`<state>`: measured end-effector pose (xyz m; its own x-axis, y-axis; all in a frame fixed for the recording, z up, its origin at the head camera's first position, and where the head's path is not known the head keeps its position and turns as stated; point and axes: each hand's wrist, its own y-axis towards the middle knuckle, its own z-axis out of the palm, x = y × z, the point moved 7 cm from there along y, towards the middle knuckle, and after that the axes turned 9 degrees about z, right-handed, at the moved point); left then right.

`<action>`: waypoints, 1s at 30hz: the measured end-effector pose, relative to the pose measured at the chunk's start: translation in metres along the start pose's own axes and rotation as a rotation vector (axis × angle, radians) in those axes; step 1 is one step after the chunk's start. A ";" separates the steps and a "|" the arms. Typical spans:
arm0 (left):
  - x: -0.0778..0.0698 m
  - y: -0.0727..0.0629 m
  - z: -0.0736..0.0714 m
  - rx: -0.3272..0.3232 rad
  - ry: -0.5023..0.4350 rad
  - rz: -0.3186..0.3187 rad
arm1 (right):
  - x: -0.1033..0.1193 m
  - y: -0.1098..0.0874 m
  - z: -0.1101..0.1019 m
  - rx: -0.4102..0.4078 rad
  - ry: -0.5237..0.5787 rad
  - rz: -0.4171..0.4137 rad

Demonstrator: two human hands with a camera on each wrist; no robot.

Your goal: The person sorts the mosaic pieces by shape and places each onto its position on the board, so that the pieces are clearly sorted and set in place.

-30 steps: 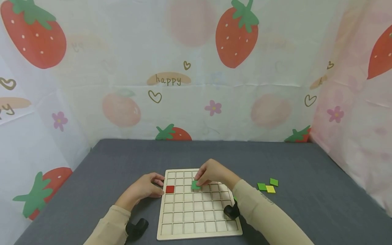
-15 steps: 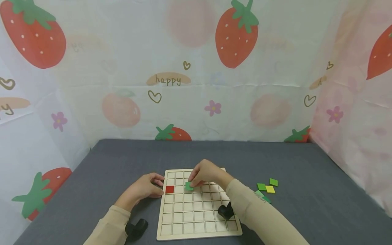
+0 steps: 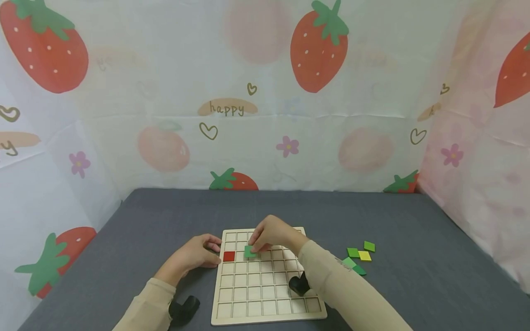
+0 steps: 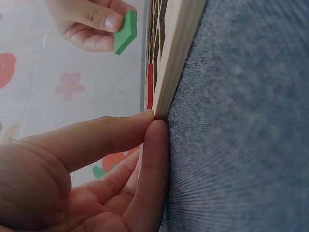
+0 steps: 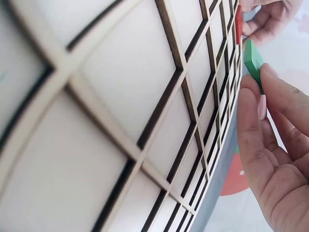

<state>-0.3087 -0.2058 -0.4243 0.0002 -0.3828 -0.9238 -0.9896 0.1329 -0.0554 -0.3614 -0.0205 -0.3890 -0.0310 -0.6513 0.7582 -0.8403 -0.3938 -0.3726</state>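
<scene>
Left hand: the left hand (image 3: 194, 255) was at the left edge of the wooden grid board (image 3: 269, 320), its thumb and a finger pinching that edge just beside the red tile (image 3: 229, 256).
Right hand: the right hand (image 3: 275, 232) was over the far part of the board, thumb and fingers grasping the green square tile (image 3: 249, 252) by its right side.
Held tile: the green square tile was above the board, a little to the right of the red tile; both wrist views showed it tilted and clear of the surface.
Red tile: it sat in the leftmost column, toward the far end.
Board: it lay flat on the dark grey tablecloth (image 3: 393, 225), thin ridges dividing it into square cells; the right hand and sleeve hid some of them.
Loose tiles: to the right of the board lay a yellow tile (image 3: 365, 256), two bright green tiles (image 3: 370, 246) near it, and, nearer, a pale green tile (image 3: 349, 262) and a deep green tile (image 3: 359, 270); the right sleeve (image 3: 343, 280) partly covered the pale one.
Backdrop: a white curtain (image 3: 256, 156) with strawberries, flowers, hearts and the word "happy" stood at the far side.
</scene>
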 end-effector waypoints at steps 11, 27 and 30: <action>0.001 0.001 0.000 0.012 -0.008 -0.002 | 0.005 0.004 0.010 0.017 0.030 0.006; 0.001 0.001 0.000 0.003 -0.001 -0.015 | 0.013 0.008 0.019 0.030 0.023 0.021; 0.001 0.001 0.000 0.009 -0.006 -0.012 | 0.014 0.008 0.021 0.025 0.008 0.017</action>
<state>-0.3097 -0.2059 -0.4251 0.0127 -0.3792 -0.9252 -0.9882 0.1364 -0.0694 -0.3574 -0.0465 -0.3921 -0.0501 -0.6529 0.7558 -0.8258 -0.3986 -0.3990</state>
